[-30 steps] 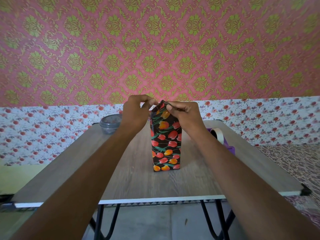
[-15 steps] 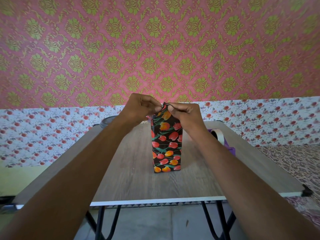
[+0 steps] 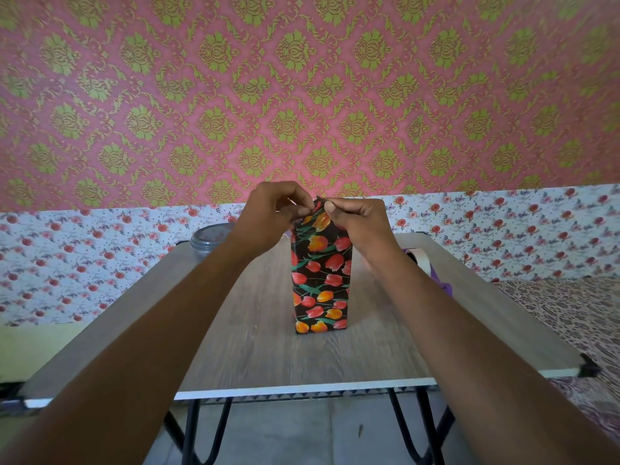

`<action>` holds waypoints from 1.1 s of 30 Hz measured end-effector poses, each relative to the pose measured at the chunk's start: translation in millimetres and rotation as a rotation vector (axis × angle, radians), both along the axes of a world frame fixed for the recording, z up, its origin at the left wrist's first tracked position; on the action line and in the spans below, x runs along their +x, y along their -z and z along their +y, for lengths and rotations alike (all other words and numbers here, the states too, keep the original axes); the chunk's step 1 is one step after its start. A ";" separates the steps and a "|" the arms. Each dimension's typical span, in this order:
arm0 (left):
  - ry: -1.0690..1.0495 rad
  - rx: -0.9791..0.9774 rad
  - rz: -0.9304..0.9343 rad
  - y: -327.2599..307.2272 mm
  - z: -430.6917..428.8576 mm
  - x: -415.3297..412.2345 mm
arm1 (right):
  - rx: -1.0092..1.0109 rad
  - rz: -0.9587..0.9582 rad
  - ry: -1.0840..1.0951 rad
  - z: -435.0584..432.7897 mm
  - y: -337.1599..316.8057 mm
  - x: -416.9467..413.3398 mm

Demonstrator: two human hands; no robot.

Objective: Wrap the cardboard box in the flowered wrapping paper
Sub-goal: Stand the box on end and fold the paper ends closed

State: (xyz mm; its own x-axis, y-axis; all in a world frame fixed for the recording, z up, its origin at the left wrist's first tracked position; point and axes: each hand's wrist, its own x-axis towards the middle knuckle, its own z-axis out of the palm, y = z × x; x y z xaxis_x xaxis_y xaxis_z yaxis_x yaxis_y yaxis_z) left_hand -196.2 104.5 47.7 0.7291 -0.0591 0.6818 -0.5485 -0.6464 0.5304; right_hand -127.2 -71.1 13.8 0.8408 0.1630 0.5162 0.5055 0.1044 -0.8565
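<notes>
**Cardboard box point(image 3: 320, 280) standing wrapped, top end being closed**

Cardboard box is standing upright on its end near the middle of the surface point(image 3: 261, 350). The flowered wrapping paper point(image 3: 327, 298) is covering every side that is showing, and no bare cardboard is peeking out. By that look the body wrap is done. The bottom end is hidden, so its state cannot be told.

The top end is the part being worked on. There the paper is rising to a small peak between the two hands. The left hand point(image 3: 270, 223) is coming in from the left with its fingers point(image 3: 295, 196) curled tight, pinching the paper at the peak. The right hand point(image 3: 357, 223) is meeting it from the right, thumb and forefinger nipping the same peak. The two hands are touching there.

What is left, as a judgement, is pressing those top flaps flat and fixing them. A tape roll point(image 3: 419, 263) is lying on the surface just behind the right forearm. A clear container point(image 3: 208, 241) is sitting at the far left corner.

Compared with a second ago, the left fingers are lying lower and closer in. They were lifted then, with the flap showing between the hands, and now the peak is nearly hidden. The box is keeping its spot.
</notes>
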 end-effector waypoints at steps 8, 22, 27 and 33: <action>-0.157 0.060 -0.039 -3.8 -7.9 -3.3 | -0.012 0.014 -0.007 1.7 -3.2 -7.2; -0.183 -0.102 0.005 10.2 -18.8 -8.5 | -0.035 0.004 0.158 10.4 -13.9 -27.6; -0.216 -0.339 0.001 15.6 -21.6 -7.8 | -0.050 0.050 0.177 16.1 -18.6 -29.2; -0.146 -0.556 0.061 21.5 -18.6 -4.7 | -0.161 -0.035 0.196 17.7 -19.9 -31.2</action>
